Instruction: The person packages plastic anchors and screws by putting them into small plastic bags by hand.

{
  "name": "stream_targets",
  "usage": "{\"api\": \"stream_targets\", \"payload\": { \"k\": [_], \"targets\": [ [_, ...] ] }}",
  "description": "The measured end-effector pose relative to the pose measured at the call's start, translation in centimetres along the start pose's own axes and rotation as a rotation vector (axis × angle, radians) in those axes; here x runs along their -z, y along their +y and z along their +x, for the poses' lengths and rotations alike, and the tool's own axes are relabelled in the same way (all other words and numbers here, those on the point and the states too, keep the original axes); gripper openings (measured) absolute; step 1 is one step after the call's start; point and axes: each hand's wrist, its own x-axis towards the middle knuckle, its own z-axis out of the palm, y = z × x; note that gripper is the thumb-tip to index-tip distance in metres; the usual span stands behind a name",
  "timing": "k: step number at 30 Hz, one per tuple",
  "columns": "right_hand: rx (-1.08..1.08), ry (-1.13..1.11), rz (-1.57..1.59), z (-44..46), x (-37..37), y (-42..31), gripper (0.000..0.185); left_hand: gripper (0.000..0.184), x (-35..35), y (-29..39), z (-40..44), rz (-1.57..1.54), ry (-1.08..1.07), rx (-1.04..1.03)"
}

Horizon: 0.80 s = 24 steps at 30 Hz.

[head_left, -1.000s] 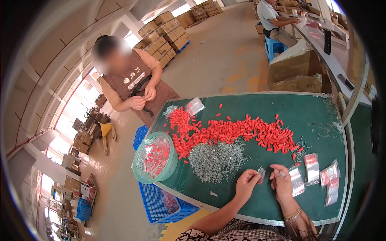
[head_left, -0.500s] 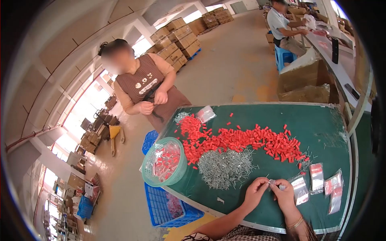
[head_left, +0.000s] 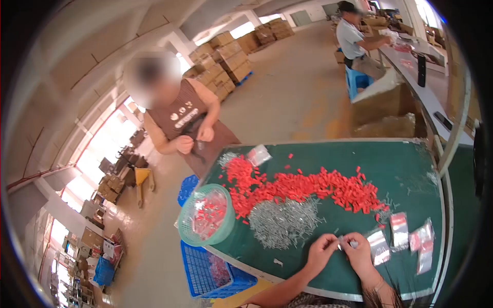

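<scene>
Left hand [head_left: 322, 251] and right hand [head_left: 358, 252] close together over near side of green table [head_left: 395, 161], fingertips pinching pale item [head_left: 340, 245], too small to identify. Screws [head_left: 282, 223] heaped beyond left hand; red plugs [head_left: 328, 187] in long band behind screws. Packets [head_left: 399, 232] lie beside right hand. Basket [head_left: 185, 232] at table's left edge holds bags [head_left: 208, 210] with red contents; blue crate [head_left: 197, 269] below. Co-worker [head_left: 192, 118], brown apron, stands at far-left corner, hands near each other. Second person [head_left: 352, 41] sits on blue stool [head_left: 357, 82] at bench [head_left: 431, 102]. Cartons [head_left: 233, 59] stacked in back.
</scene>
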Motion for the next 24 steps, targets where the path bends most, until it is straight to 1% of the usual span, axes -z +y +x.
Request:
{"api": "stream_targets", "payload": {
  "k": [1, 2, 3, 4, 5, 6, 7, 8, 9, 11, 15, 18, 21, 24],
  "targets": [
    [0.115, 0.019, -0.070, 0.5, -0.1, 0.7, 0.006, 0.011, -0.3, 0.1, -0.2, 0.009, 0.012, -0.001],
    [0.209, 0.047, -0.148, 0.8, 0.0, 2.0, 0.007, 0.014, -0.5, 0.5, -0.2, -0.048, 0.032, -0.046],
    [0.238, 0.044, -0.104, 0.4, -0.1, 0.8, 0.007, 0.018, -0.1, 1.5, -0.3, -0.015, -0.012, -0.012],
    [-0.023, 0.022, 0.047, -0.4, 0.0, -0.8, 0.008, 0.023, -0.4, 1.5, -0.3, -0.152, -0.022, 0.021],
    [-0.082, -0.017, 0.084, -0.3, 0.2, -0.8, 0.010, 0.028, -0.4, 1.4, -0.1, -0.118, -0.029, 0.015],
    [-0.043, -0.019, 0.080, -0.2, 0.2, -0.5, 0.009, 0.031, -0.2, 1.1, -0.1, -0.087, -0.038, -0.001],
    [-0.071, -0.019, 0.089, -0.2, 0.2, -1.0, 0.008, 0.033, -0.5, 1.8, -0.2, -0.173, -0.034, 0.029],
    [-0.079, -0.024, 0.051, 0.0, 0.2, -0.8, 0.008, 0.034, -0.6, 1.9, -0.1, -0.189, -0.017, 0.023],
    [-0.089, -0.015, 0.102, -0.1, 0.2, -0.7, 0.008, 0.034, -0.4, 1.9, -0.2, -0.131, 0.020, 0.023],
    [-0.084, -0.011, 0.203, 0.2, 0.4, -0.8, 0.007, 0.034, 0.0, 2.1, -0.1, -0.100, 0.019, 0.015],
    [-0.073, -0.029, 0.179, 0.5, 0.8, -0.2, 0.008, 0.033, 0.0, 2.5, 0.1, -0.145, 0.076, 0.007],
    [-0.107, -0.048, 0.174, 0.5, 0.6, -0.9, 0.013, 0.034, 0.4, 2.6, 0.3, -0.159, 0.102, 0.002],
    [-0.081, -0.053, 0.134, 0.3, 0.7, -0.9, 0.022, 0.035, 0.0, 3.5, 0.7, -0.177, 0.065, -0.072],
    [-0.102, -0.103, 0.129, 0.3, 0.8, -0.9, 0.028, 0.027, -0.2, 4.0, 1.0, -0.161, -0.039, 0.092]
  ]
}}
